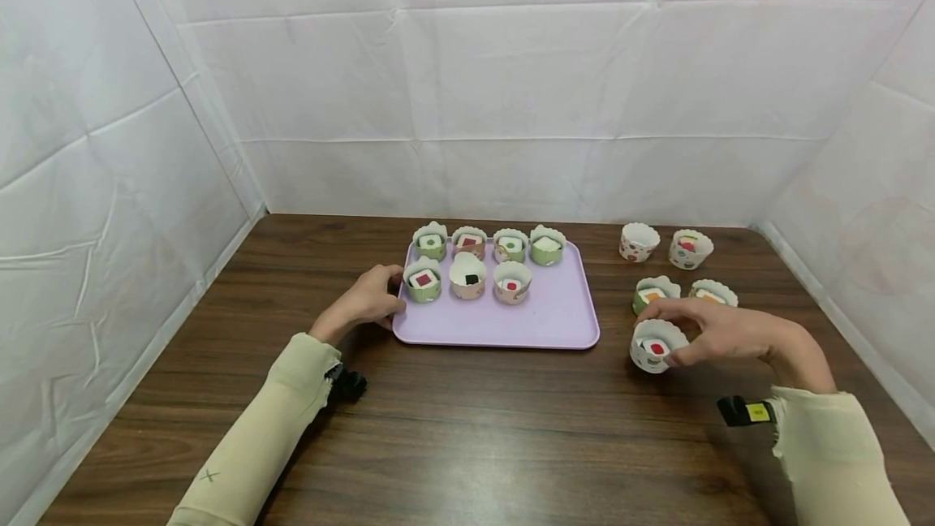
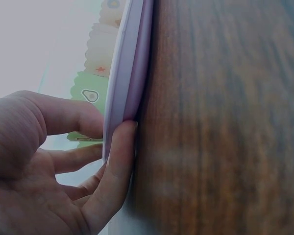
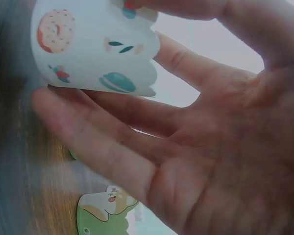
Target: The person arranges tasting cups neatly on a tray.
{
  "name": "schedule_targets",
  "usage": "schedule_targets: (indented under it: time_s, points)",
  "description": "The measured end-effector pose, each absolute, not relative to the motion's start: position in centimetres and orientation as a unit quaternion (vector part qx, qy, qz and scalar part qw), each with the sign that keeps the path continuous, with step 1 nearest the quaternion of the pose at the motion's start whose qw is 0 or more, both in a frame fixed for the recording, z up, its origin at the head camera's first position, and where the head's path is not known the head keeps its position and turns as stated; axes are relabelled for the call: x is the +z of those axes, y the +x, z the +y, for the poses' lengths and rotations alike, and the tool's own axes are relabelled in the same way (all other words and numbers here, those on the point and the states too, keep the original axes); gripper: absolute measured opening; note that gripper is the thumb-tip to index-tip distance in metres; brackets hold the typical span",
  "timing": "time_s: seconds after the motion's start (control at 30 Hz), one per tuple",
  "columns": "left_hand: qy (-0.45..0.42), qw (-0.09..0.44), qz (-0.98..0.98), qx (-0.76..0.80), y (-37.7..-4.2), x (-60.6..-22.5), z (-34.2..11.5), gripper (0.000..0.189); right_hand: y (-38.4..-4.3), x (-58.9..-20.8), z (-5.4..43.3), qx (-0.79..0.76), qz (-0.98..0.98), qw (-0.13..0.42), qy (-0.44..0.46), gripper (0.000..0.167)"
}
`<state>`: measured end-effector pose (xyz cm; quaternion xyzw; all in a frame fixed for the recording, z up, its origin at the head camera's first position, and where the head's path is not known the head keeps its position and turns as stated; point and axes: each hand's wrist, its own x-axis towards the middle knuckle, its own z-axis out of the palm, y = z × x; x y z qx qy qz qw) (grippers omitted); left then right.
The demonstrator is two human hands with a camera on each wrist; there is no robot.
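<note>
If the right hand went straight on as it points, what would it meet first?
Likely the lilac tray, by its front right corner, though the right hand with its white cup might pass above; height is unclear.

White cup [image 3: 90, 58] partly outside right-wrist view

The cup [image 3: 95, 56] I grip is white, printed with a speckled pink doughnut [image 3: 56, 31] and teal motifs; my tray [image 1: 544, 321] is plain lilac, my sleeves [image 1: 256, 428] pale yellowish green.
</note>
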<state>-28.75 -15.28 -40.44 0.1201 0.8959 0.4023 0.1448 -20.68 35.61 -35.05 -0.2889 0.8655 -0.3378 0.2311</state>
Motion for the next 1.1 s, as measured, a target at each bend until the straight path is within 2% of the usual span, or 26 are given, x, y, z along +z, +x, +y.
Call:
schedule_targets:
  time_s: [0.53,0.87,1.1]
  points:
    - [0.115,0.148,0.896,0.403,-28.7,-40.5,-15.3,0.064,-20.5,-35.0,35.2,-0.318,0.892,0.206,-0.246,0.045]
    - [0.123,0.145,0.896,0.401,-28.8,-40.6,-15.4,0.060,-20.9,-35.1,34.7,-0.319,0.900,0.182,-0.235,0.046]
    - [0.120,0.144,0.897,0.401,-28.7,-40.6,-15.3,0.061,-21.1,-35.0,34.1,-0.304,0.915,0.133,-0.228,0.046]
